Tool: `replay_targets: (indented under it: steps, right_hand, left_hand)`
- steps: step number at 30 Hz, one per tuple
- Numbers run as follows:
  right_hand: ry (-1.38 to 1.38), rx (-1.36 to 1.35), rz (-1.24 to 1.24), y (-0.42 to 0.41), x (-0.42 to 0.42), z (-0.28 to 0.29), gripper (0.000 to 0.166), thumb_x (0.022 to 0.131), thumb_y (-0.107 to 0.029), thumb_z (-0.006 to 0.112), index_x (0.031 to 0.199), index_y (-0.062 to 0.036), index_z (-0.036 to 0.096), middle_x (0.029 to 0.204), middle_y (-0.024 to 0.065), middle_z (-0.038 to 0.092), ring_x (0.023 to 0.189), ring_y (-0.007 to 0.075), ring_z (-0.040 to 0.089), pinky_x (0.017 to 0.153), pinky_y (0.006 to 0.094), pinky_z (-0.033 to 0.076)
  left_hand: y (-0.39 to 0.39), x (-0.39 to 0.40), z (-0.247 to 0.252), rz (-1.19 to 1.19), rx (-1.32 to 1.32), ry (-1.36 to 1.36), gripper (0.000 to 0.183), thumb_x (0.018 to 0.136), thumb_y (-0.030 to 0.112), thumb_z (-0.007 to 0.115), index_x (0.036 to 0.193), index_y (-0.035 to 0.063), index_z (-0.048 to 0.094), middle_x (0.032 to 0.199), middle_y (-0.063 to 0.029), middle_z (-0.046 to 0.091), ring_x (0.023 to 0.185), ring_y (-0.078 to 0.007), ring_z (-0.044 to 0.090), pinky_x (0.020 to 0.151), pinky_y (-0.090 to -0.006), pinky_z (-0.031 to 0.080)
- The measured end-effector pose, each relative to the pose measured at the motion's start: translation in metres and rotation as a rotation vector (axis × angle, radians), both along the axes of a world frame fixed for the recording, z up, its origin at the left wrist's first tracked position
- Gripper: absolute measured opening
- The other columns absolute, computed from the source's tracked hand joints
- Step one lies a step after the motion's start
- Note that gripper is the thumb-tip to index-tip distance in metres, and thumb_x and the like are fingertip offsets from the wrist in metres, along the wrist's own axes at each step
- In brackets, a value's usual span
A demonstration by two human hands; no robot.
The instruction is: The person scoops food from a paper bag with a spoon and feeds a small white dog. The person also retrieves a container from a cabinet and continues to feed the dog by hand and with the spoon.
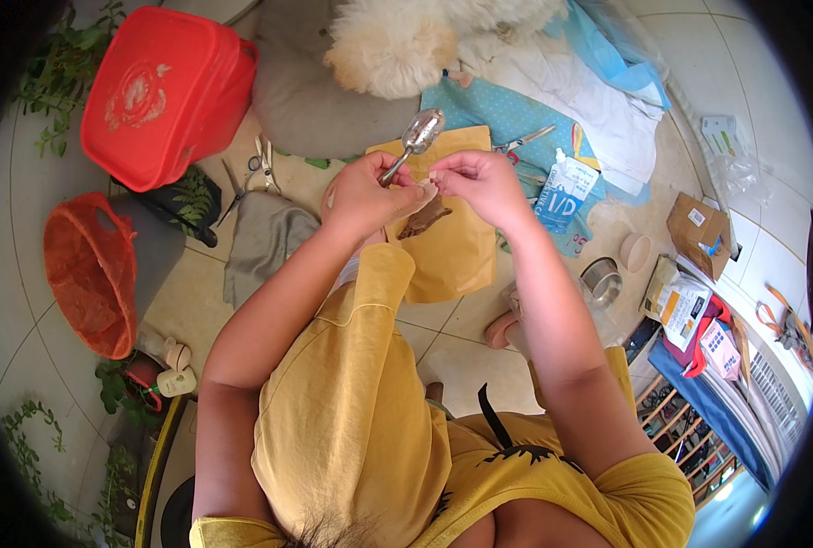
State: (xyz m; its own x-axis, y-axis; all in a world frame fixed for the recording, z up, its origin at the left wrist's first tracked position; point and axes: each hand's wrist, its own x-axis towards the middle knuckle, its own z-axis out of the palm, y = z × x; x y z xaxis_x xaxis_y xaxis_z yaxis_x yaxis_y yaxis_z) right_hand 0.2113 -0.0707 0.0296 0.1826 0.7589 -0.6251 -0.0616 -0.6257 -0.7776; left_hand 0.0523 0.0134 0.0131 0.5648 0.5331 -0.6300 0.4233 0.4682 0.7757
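My left hand (368, 198) holds a metal spoon (423, 131) by its handle, the bowl pointing up and away from me. My right hand (486, 183) pinches a small pale piece (434, 177) between thumb and fingertips. Its fingertips are close to the left thumb, where a whitish scrap shows; I cannot tell what it is. Below both hands, a kraft paper bag (457, 264) lies flat, with a dark brown lump (423, 220) on or just above it. Beyond the hands, a fluffy white dog (392, 51) lies near a blue dotted cloth (475, 103).
A blue and white spouted pouch (567, 192) and scissors (526, 139) lie on the right. On the left are more scissors (266, 164), a grey cloth (269, 240), a red plastic bin (166, 96) and an orange bag (91, 274). A metal bowl (602, 279) and cardboard box (698, 233) stand further right.
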Motion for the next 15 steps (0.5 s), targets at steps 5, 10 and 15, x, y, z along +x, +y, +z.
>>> replay_targets:
  steps: [5,10,15]
  right_hand:
    - [0.118,-0.008,-0.342,-0.016,-0.001,-0.019,0.013,0.078,-0.004,0.057,0.090,0.0020,0.059,0.084,0.0088,0.063,0.075,0.0145,0.062,0.066,0.0242,0.050]
    - [0.193,-0.079,-0.450,-0.022,0.002,-0.023,0.014,0.078,-0.005,0.058,0.091,0.0007,0.058,0.085,0.0088,0.062,0.077,0.0161,0.062,0.070,0.0254,0.049]
    - [0.174,-0.087,-0.456,-0.015,0.008,-0.031,0.015,0.078,-0.007,0.059,0.090,0.0006,0.058,0.086,0.0087,0.062,0.077,0.0168,0.061,0.073,0.0264,0.049]
  left_hand:
    - [-0.007,0.006,-0.015,-0.020,-0.012,0.065,0.031,0.062,0.016,0.075,0.080,0.0041,0.053,0.071,0.0015,0.054,0.062,-0.0038,0.049,0.058,-0.0175,0.042]
    - [-0.027,0.010,-0.056,-0.109,0.134,0.153,0.031,0.062,0.021,0.076,0.077,0.0042,0.054,0.068,0.0021,0.054,0.060,-0.0041,0.048,0.056,-0.0187,0.041]
    - [-0.028,0.010,-0.067,-0.073,0.262,0.162,0.024,0.067,0.016,0.071,0.078,0.0024,0.055,0.068,0.0009,0.055,0.061,-0.0050,0.048,0.055,-0.0204,0.040]
